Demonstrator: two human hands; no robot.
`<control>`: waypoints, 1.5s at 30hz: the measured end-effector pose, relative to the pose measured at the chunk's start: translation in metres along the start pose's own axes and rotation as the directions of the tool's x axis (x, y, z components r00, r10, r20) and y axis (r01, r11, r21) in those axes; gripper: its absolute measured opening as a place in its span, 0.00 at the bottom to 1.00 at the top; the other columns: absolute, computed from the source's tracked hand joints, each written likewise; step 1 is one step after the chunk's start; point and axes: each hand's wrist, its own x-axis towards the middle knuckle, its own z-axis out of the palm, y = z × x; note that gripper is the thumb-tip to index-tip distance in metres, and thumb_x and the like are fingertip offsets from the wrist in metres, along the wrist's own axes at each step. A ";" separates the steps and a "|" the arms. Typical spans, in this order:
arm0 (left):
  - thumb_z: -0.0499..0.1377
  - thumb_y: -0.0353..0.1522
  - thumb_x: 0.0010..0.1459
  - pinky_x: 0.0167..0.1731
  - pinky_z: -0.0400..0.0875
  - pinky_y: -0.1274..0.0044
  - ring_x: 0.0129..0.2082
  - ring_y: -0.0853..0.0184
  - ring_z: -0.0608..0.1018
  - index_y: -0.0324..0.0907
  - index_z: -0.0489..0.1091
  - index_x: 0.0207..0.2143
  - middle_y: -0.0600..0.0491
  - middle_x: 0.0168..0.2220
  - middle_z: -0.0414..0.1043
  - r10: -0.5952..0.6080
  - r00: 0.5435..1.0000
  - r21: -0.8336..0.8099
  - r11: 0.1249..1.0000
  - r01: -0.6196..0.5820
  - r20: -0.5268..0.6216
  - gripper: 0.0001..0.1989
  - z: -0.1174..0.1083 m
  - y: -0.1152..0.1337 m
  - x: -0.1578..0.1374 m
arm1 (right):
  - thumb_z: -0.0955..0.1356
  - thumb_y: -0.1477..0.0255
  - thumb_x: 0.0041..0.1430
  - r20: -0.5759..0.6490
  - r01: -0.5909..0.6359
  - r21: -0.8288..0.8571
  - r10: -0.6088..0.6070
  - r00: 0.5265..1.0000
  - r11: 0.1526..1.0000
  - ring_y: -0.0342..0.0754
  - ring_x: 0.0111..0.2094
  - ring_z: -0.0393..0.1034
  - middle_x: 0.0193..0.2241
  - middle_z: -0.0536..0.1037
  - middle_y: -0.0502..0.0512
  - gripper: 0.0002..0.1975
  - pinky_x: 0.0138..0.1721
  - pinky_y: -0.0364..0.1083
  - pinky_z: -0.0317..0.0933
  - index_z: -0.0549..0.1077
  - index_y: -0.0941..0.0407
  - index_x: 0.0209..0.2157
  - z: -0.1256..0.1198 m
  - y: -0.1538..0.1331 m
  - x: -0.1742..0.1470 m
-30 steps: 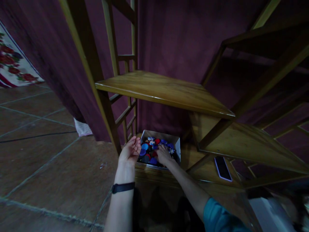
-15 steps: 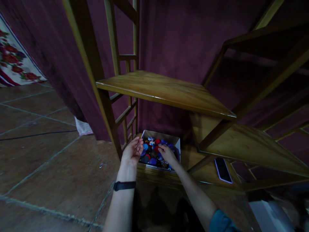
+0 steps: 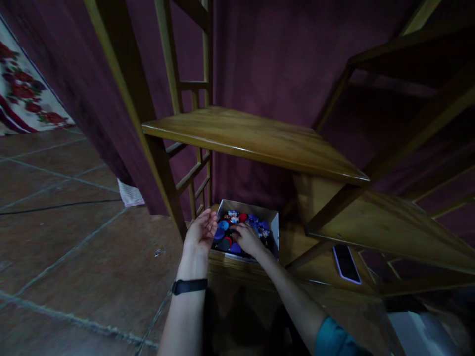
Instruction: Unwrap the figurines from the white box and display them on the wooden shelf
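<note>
A white open box (image 3: 275, 232) on the lowest shelf holds many small round pieces (image 3: 223, 225) in blue, purple, red and black, like buttons or caps; their exact kind is hard to make out. My right hand (image 3: 248, 239) reaches into the box from the front. Its fingers point left and down over the dark pieces, somewhat apart, and their tips are partly hidden. My left hand (image 3: 202, 229) is at the box's left edge, palm turned up and fingers loosely bent, with nothing visible in it. A dark band (image 3: 190, 286) circles the left wrist.
A wooden shelf board (image 3: 252, 138) juts out above the box. Slatted wood (image 3: 195, 173) stands at its left. To the right, a phone (image 3: 347, 263) lies on the lower shelf. Purple curtain (image 3: 267, 74) hangs behind. A cable (image 3: 63, 207) runs over the tiled floor.
My right hand has shifted left and slightly down across the pieces, away from the red one it was touching. My left hand has barely moved.
</note>
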 end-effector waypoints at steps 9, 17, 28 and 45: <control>0.54 0.21 0.53 0.21 0.70 0.84 0.23 0.73 0.76 0.37 0.70 0.34 0.50 0.27 0.73 -0.009 1.000 -0.014 1.000 0.009 0.005 0.08 0.001 0.007 -0.005 | 0.63 0.70 0.56 0.149 0.051 -0.166 -0.026 0.988 0.985 0.50 0.49 0.63 0.48 0.69 0.55 0.17 0.51 0.50 0.52 0.68 0.52 0.48 0.028 -0.024 0.015; 0.55 0.21 0.52 0.21 0.70 0.84 0.24 0.73 0.76 0.37 0.70 0.34 0.50 0.27 0.73 -0.018 1.000 -0.057 0.998 0.018 0.007 0.08 -0.001 0.011 -0.006 | 0.60 0.73 0.59 0.051 -0.110 -0.136 0.118 0.992 0.985 0.47 0.44 0.67 0.42 0.74 0.54 0.13 0.46 0.44 0.55 0.73 0.53 0.41 0.001 0.006 -0.007; 0.54 0.20 0.53 0.21 0.71 0.84 0.23 0.72 0.76 0.37 0.70 0.34 0.50 0.26 0.73 -0.022 0.999 -0.066 0.998 0.024 0.024 0.09 -0.002 0.009 -0.004 | 0.62 0.75 0.57 -0.119 -0.264 0.070 0.271 0.955 0.962 0.46 0.41 0.70 0.40 0.76 0.54 0.13 0.44 0.42 0.59 0.74 0.53 0.41 0.003 0.010 -0.013; 0.53 0.20 0.53 0.22 0.71 0.83 0.25 0.72 0.77 0.36 0.70 0.33 0.49 0.26 0.74 -0.021 0.999 -0.080 0.997 0.024 0.042 0.08 -0.005 0.015 -0.006 | 0.64 0.75 0.55 -0.042 -0.187 0.088 0.191 0.981 0.978 0.46 0.44 0.67 0.41 0.73 0.55 0.12 0.46 0.43 0.58 0.74 0.54 0.41 0.015 -0.001 -0.022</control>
